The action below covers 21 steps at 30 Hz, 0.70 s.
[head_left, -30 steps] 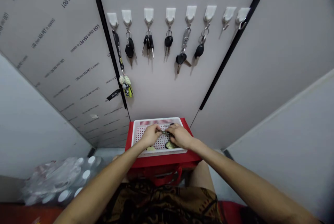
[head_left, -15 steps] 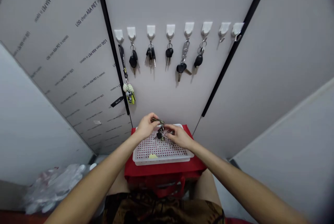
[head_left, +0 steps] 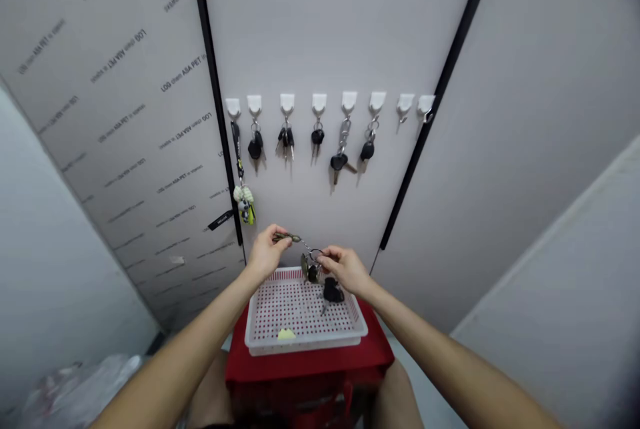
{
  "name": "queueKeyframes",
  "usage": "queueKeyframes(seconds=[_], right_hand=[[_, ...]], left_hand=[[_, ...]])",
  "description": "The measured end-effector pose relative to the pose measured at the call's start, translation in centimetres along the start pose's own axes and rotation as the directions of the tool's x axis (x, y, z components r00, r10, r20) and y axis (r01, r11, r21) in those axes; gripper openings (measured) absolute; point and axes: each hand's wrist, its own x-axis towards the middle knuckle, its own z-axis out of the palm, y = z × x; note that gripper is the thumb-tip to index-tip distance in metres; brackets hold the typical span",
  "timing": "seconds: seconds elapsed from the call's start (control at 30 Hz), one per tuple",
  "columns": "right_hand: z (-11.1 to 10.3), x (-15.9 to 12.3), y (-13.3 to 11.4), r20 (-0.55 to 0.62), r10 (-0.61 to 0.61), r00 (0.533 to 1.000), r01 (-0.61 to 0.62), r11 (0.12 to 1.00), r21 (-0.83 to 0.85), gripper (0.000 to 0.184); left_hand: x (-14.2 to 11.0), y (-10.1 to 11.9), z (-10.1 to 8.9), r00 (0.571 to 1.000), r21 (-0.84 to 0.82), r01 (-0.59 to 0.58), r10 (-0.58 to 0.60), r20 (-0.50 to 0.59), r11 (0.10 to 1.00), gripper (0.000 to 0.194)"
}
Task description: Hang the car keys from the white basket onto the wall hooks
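My left hand (head_left: 265, 254) pinches one end of a key bunch (head_left: 313, 267), a metal clip, above the far edge of a white perforated tray (head_left: 260, 322). My right hand (head_left: 345, 267) pinches the bunch's ring, from which a black-headed key (head_left: 333, 291) and a dark tag hang. The bunch is held in the air between both hands. On the wall ahead runs a row of white hooks (head_left: 287, 103). Several carry keys; the two hooks at the right (head_left: 404, 103) are bare.
The tray sits on a red box (head_left: 310, 365) over my knees and holds a small yellow-green piece (head_left: 287, 334). A long lanyard with a green charm (head_left: 245, 203) hangs from the leftmost hook. Clear plastic bags (head_left: 65, 385) lie at the lower left.
Both hands have lifted the key bunch out of the tray into the air. My view has tilted up, so the hooks sit lower in the picture.
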Motion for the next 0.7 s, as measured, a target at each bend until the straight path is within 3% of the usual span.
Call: queueKeyframes(seconds=[0.1,0.23,0.37,0.53,0.7], right_hand=[[-2.5,0.8,-1.9,-0.082,0.063,0.995,-0.044,0.975,0.219,0.02],[-6.2,2.0,-5.1,-0.209,0.04,0.977,0.035,0.939,0.343,0.02],[-10.0,3.2,-8.7,-0.363,-0.035,0.931,0.152,0.942,0.299,0.015],[-13.9,4.9,-13.1,-0.527,-0.12,0.841,0.249,0.952,0.18,0.005],[-16.7,6.8,-14.5,-0.646,-0.119,0.754,0.246,0.963,0.109,0.008]], left_hand=[[0.6,1.0,0.6,1.0,-0.017,0.005,-0.005,0.022,1.0,0.006],[2.3,3.8,2.6,0.995,-0.006,-0.059,0.059,0.08,0.998,0.006],[4.7,8.0,5.2,0.981,0.024,-0.184,0.182,0.072,0.983,0.007],[7.1,13.3,8.2,0.949,0.068,-0.313,0.308,0.07,0.947,0.017],[8.5,15.9,10.7,0.946,0.155,-0.325,0.318,0.068,0.933,0.024]])
